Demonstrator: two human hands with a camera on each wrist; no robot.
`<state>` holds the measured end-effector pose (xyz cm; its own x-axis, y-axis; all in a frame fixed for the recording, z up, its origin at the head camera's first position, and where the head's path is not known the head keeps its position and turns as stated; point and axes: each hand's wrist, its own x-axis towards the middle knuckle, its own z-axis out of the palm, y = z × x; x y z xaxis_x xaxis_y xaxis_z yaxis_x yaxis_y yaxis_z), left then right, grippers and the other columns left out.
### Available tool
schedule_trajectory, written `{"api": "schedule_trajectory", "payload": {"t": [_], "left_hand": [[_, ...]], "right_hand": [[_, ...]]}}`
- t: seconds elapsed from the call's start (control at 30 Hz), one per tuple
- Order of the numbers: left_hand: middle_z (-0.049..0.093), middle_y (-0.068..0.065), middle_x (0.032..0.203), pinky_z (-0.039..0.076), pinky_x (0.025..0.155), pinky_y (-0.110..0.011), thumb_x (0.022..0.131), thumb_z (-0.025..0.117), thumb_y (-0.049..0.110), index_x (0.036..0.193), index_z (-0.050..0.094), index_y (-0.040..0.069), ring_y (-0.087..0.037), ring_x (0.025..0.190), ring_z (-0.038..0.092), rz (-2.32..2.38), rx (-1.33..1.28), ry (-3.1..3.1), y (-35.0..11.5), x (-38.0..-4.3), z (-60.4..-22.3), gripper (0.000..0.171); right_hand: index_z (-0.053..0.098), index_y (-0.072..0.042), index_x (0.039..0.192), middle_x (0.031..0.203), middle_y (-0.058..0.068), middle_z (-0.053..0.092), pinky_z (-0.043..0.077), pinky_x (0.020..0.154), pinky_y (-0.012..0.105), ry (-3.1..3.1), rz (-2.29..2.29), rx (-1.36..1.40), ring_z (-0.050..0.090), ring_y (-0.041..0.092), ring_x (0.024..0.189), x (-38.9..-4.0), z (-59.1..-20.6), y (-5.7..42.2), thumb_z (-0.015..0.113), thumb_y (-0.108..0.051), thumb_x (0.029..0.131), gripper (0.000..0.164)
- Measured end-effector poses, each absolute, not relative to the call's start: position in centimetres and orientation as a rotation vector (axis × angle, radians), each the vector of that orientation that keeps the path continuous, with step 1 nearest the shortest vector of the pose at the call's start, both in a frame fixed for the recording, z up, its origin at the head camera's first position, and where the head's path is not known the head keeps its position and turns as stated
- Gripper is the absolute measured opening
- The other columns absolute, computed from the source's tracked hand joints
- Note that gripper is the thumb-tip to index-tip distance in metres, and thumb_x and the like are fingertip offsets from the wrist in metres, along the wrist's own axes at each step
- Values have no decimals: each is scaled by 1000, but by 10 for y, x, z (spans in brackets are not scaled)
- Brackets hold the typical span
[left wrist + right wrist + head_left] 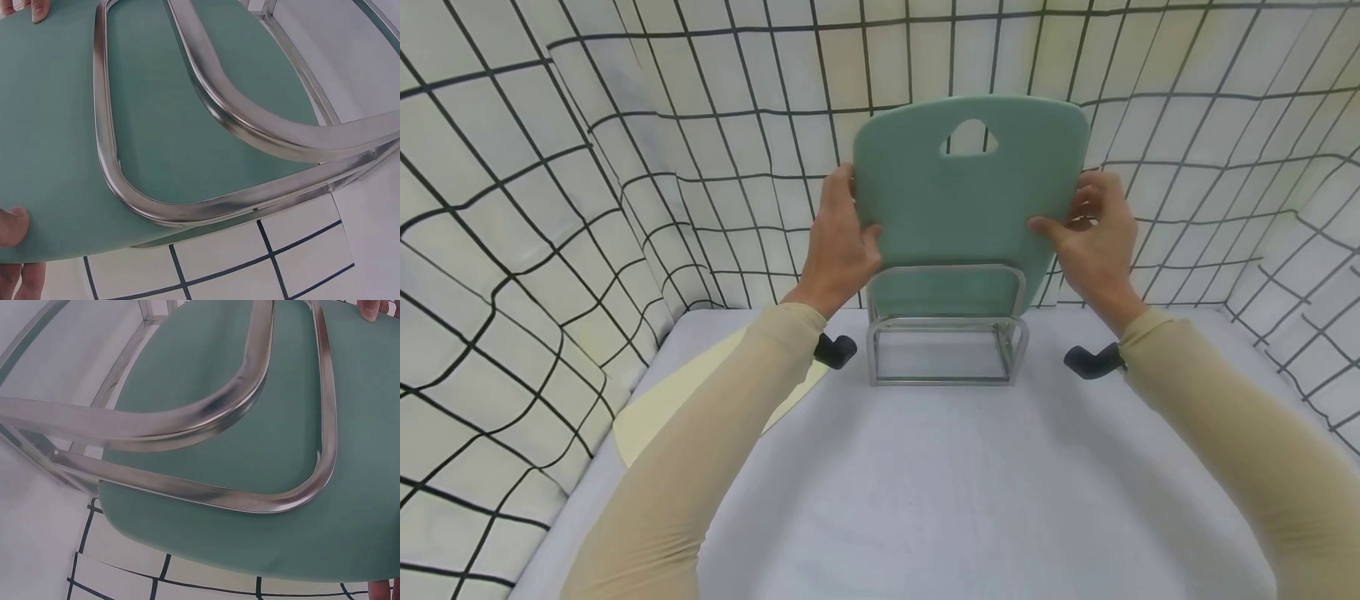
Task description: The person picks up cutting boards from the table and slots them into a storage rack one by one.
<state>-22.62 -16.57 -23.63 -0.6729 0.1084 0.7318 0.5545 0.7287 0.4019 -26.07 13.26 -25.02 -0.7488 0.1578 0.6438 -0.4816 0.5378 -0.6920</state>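
A green cutting board (966, 200) with a handle hole near its top edge stands upright, leaning slightly back. My left hand (838, 246) grips its left edge, thumb on the front face and fingers behind. At the opposite edge, my right hand (1097, 237) holds it the same way. The lower part of the board sits behind the tall front loop of a silver metal rack (940, 322). Both wrist views show the rack's bent bars crossing close before the board (159, 144). In the left wrist view, the left thumb (12, 226) presses on the face.
The rack stands on a white tabletop (970, 483) near its back edge. A pale yellow sheet (673, 396) lies at the left, partly under my left forearm. Black grid lines cross the pale walls (760, 108) behind and at both sides.
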Motion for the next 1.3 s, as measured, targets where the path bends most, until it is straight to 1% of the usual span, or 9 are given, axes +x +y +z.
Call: {"api": "schedule_trajectory", "payload": {"t": [0.13, 0.3, 0.5, 0.73, 0.9, 1.1, 1.3], "left_hand": [[44, -21, 143, 53, 113, -43, 95, 58, -6, 151, 29, -1, -34, 130, 55, -812, -503, -2221, -166, -226, -235, 64], [44, -21, 144, 53, 113, -43, 95, 58, -6, 152, 28, -1, -34, 131, 55, -809, -497, -2227, -167, -225, -235, 65], [44, -21, 143, 53, 114, -43, 95, 59, -6, 151, 28, 0, -34, 130, 54, -818, -488, -2233, -167, -225, -235, 64], [44, -21, 143, 52, 114, -43, 95, 58, -6, 152, 28, 0, -34, 131, 54, -815, -490, -2239, -169, -224, -236, 65], [45, -21, 143, 53, 114, -43, 95, 58, -6, 152, 28, 0, -34, 131, 55, -818, -485, -2242, -170, -225, -237, 65], [44, -21, 144, 51, 116, -43, 95, 58, -7, 153, 27, 0, -34, 134, 54, -817, -478, -2247, -172, -225, -237, 66], [44, -22, 145, 48, 119, -43, 95, 57, -7, 153, 28, -1, -34, 137, 52, -817, -474, -2255, -173, -224, -237, 65]], "right_hand": [[55, -18, 132, 107, -9, 59, 59, 92, 24, -2099, 1233, 258, 61, 4, 100, -262, -250, 132, 82, -15, 88, 52], [56, -19, 132, 105, -14, 57, 59, 92, 23, -2096, 1257, 266, 60, 4, 101, -262, -250, 131, 82, -14, 88, 52], [56, -20, 132, 104, -13, 57, 60, 92, 23, -2105, 1261, 271, 61, 5, 98, -261, -250, 131, 82, -15, 88, 51], [55, -20, 133, 105, -13, 58, 60, 92, 23, -2111, 1262, 271, 62, 5, 100, -261, -251, 131, 82, -14, 88, 52], [55, -20, 133, 106, -10, 59, 58, 89, 19, -2111, 1247, 276, 62, 5, 96, -260, -253, 130, 82, -15, 88, 52], [56, -17, 133, 102, -14, 57, 53, 83, 14, -2086, 1251, 311, 60, 6, 94, -261, -254, 128, 82, -13, 87, 52], [57, -18, 132, 102, -16, 56, 54, 84, 13, -2093, 1248, 313, 60, 3, 96, -261, -254, 127, 83, -14, 87, 52]]}}
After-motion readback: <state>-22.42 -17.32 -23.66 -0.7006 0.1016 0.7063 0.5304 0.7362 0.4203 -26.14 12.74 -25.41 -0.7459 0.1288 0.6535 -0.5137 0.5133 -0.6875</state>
